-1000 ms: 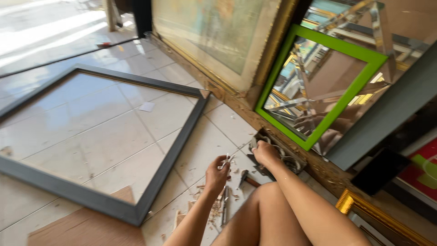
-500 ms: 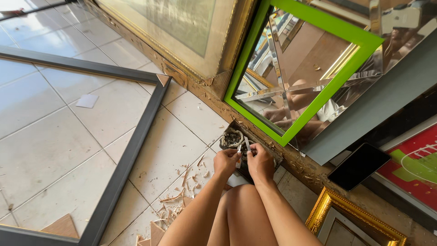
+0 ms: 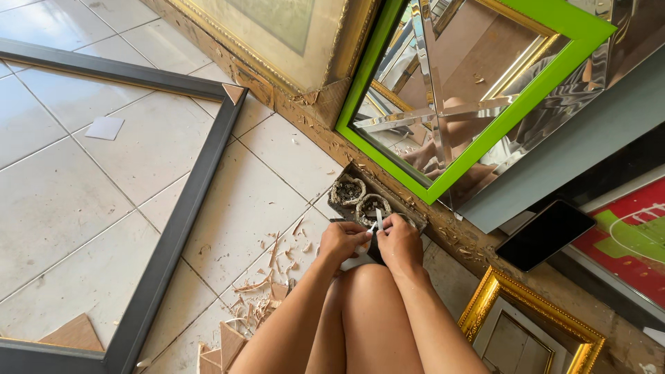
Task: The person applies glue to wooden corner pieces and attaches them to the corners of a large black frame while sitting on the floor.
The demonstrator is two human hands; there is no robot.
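Both my hands meet just above my bare knee. My left hand (image 3: 341, 243) and my right hand (image 3: 399, 242) together pinch a small white stick-like piece (image 3: 378, 220) held upright between the fingertips. Directly beyond them lies a dark tray (image 3: 341, 206) with two round, crusted little pots (image 3: 348, 189) in it. Wood shavings and chips (image 3: 267, 284) are scattered on the white floor tiles to the left of my left forearm.
A large dark grey frame (image 3: 181, 215) lies flat on the tiles at left. A green-framed mirror (image 3: 485, 142) and a gold-framed picture (image 3: 277, 41) lean along the far side. A black phone (image 3: 544, 234) rests at right, a small gold frame (image 3: 526, 318) below it.
My view has shifted right and closer. My hands came together over the tray and now hold the small white piece between them; earlier they were apart.
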